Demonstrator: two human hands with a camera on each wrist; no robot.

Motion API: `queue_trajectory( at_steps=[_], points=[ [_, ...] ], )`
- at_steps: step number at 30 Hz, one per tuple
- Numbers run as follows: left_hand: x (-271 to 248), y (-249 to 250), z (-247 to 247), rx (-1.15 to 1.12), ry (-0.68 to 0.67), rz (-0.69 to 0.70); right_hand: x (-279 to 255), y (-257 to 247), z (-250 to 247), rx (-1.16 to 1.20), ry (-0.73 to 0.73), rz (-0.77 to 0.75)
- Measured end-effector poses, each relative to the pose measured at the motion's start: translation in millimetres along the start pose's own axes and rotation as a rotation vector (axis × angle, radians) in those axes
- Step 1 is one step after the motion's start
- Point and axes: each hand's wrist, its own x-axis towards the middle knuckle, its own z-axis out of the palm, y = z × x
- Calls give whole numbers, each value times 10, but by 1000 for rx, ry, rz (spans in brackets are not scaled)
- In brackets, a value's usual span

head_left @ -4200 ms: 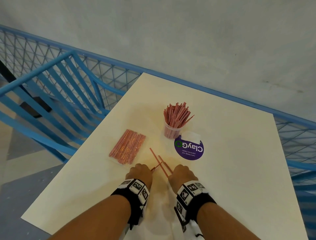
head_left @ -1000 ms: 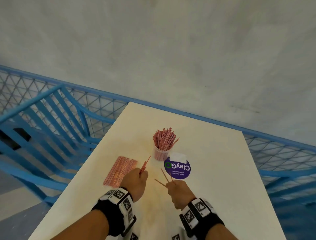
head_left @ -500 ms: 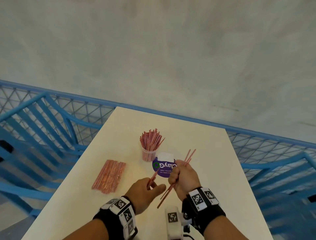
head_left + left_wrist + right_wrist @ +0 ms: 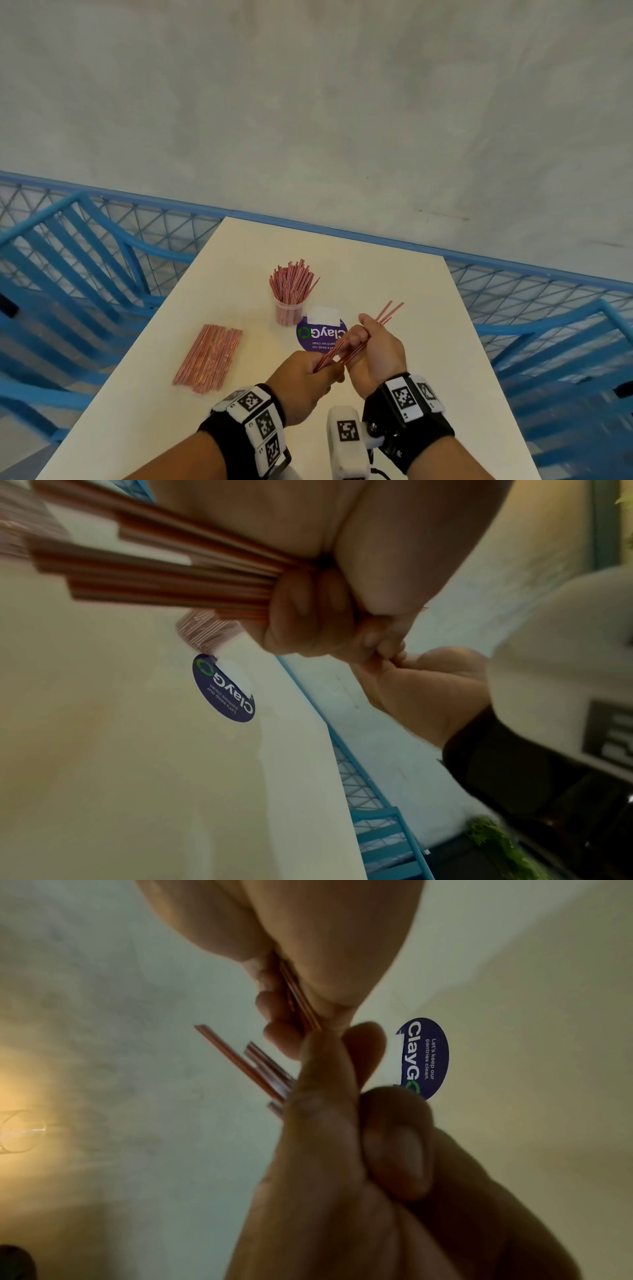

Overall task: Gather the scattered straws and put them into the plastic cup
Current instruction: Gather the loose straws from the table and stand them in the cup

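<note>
Both hands' fingers clamp a few straws above the table, left hand low, right hand high

Head view looks down from above; both wrist views (very close) share the sticker.

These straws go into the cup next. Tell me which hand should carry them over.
Probably right. The right hand grips the thin red straws mid-length, their free ends pointing away, while the left hand only pinches their near ends. The clear plastic cup, already packed with straws, stands just beyond both hands.
</note>
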Motion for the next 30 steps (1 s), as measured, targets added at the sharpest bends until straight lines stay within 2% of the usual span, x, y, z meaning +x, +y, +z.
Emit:
queue_trajectory(
  at_steps=[6, 10, 15, 17, 20, 23, 26, 30],
  points=[
    [-1, 34, -4, 12, 12, 17, 73, -123, -56, 68, 5, -40],
    [-14, 52, -36, 17, -6, -25, 91, -188, -79, 60, 7, -56],
    [-63, -15, -173, 51, -5, -101, 170, -375, -113, 38, 59, -154],
    [-73, -81, -284, 43, 31, -144, 187, -467, -163, -92, 84, -212],
    [-44, -136, -403, 4, 152, -173, 142, -424, -200, -487, 85, -292],
    [23, -67, -379, -77, 225, -143, 7, -195, -154, -725, -38, -208],
    [71, 50, -278, -150, 217, -111, -125, 2, -112, -782, -174, -63],
    [59, 157, -209, -227, 187, -98, -193, 76, -106, -947, -291, -35]
  ],
)
